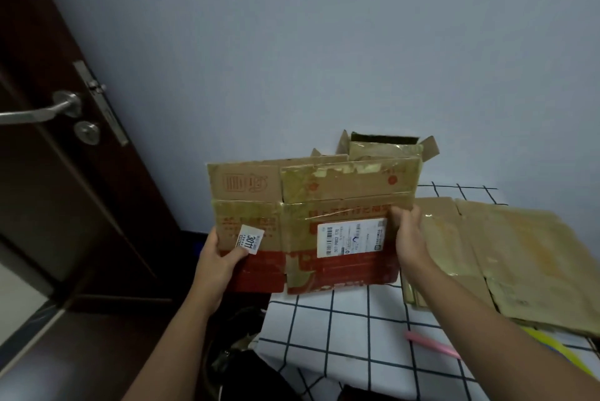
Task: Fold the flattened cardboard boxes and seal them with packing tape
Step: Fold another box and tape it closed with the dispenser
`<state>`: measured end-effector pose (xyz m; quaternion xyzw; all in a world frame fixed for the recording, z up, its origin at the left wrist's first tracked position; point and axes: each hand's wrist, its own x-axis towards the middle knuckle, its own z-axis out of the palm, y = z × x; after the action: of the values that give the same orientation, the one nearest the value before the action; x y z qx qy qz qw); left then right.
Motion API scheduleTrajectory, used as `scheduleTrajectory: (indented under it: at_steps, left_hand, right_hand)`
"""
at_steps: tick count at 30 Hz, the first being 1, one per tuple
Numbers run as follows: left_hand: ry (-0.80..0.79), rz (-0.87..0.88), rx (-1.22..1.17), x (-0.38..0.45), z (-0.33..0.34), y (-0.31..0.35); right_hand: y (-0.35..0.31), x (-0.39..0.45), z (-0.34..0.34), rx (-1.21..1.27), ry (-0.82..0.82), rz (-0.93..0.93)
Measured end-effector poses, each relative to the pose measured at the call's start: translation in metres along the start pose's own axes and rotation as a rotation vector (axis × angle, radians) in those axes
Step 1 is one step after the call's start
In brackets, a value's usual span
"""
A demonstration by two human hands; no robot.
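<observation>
Head view: a flattened cardboard box [311, 225], light, stiff, likely slick where old tape remains, is standing upright over the checked desk [341, 335] edge, the left hand [219, 258] and right hand [409, 238] each pinching a side edge, the best grip; more flattened boxes [503, 258] are lying alongside.

Dim, bluish indoor light; soft overall blur, wide-angle bending at edges.

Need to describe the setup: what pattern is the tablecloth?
White tablecloth with a dark grid of thin lines, clearest in the head view.
</observation>
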<state>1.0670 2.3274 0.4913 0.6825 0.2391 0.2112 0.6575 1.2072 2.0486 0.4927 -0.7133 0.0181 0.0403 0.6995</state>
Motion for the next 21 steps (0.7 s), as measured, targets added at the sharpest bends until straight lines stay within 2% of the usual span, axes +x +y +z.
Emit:
scheduleTrajectory:
  at_steps: [5,10,18,21]
  left_hand:
    - [-0.013,-0.056,-0.060,-0.009,0.007,-0.009]
    - [-0.149,-0.006,-0.009,-0.028,0.024,-0.011]
    - [-0.276,0.002,0.064,-0.046,0.047,-0.029]
    - [-0.219,-0.022,-0.006,-0.038,0.053,-0.026]
  right_hand:
    - [-0.008,0.002,0.005,0.049,-0.018,-0.018]
    - [-0.005,0.002,0.014,0.043,-0.029,-0.019]
    - [0.007,0.001,0.014,-0.002,-0.066,-0.009]
    - [0.014,-0.013,0.005,-0.029,-0.057,-0.055]
